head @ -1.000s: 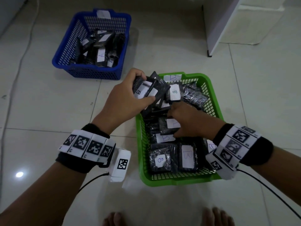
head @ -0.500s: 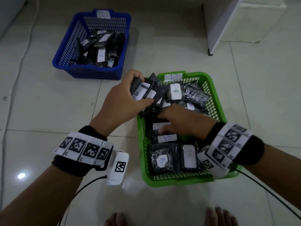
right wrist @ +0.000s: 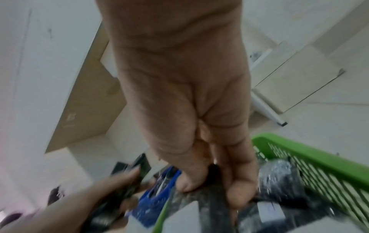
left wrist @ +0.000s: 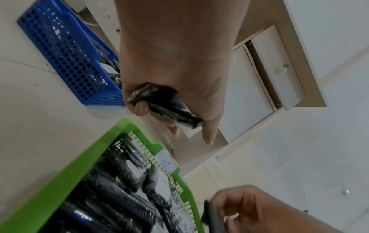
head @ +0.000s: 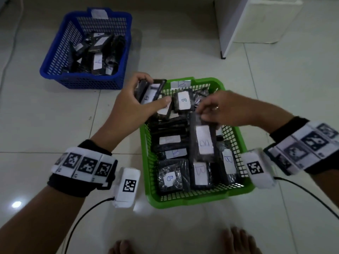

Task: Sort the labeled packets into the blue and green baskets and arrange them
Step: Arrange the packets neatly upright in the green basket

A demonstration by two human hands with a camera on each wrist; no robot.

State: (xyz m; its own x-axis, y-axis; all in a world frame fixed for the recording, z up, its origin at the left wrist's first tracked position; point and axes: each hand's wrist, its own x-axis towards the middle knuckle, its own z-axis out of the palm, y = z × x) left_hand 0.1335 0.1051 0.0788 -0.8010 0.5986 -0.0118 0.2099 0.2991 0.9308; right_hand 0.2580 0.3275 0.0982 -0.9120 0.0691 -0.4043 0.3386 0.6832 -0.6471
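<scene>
Lifted since a moment ago, the right hand pinches a B packet above the green basket; the left hand grips several packets at its far-left corner, near the blue basket.

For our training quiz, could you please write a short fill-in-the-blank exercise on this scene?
1. The right hand pinches a packet over the ____ basket.
2. That packet's label reads ____.
3. The left hand holds packets whose top label reads ____.
4. The basket farther from the person is ____.

Missing words: green; B; A; blue
</scene>
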